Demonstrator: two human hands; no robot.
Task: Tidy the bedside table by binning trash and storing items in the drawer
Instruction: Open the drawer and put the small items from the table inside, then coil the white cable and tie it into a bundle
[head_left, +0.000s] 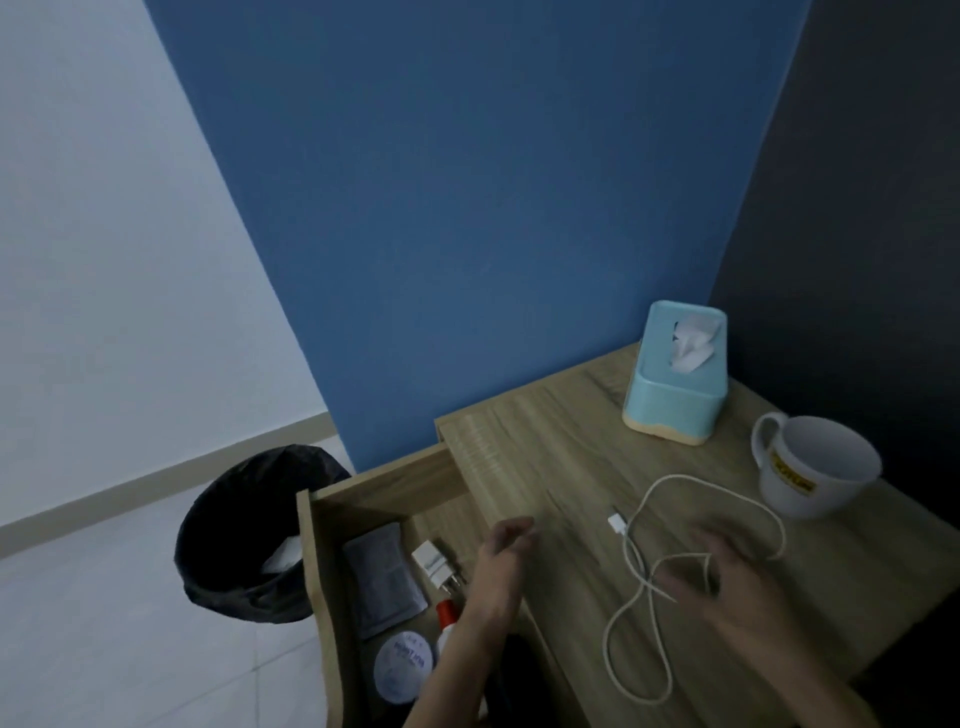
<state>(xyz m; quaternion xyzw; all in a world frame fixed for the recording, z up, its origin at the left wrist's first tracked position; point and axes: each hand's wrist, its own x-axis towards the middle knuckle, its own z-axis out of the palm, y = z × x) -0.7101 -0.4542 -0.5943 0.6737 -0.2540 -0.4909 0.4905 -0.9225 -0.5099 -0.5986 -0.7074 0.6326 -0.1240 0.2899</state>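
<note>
A white charging cable (649, 561) lies in loose loops on the wooden bedside table (545, 457). My right hand (727, 582) hovers over the cable's middle loop, blurred, fingers spread, holding nothing. My left hand (506, 545) sits at the table's left edge above the pulled-out drawer (317, 571), fingers loosely curled and empty. Inside the drawer lie a grey packet (382, 577), a white plug adapter (434, 564), a red-capped bottle (447, 616) and a round white tin (402, 665). A black-lined bin (249, 530) stands on the floor to the left, white paper inside.
A light-blue tissue box (675, 374) stands at the table's back. A white mug (815, 467) with a yellow label sits at the right, close to the cable's far loop. A blue wall rises behind the table, a dark wall at the right.
</note>
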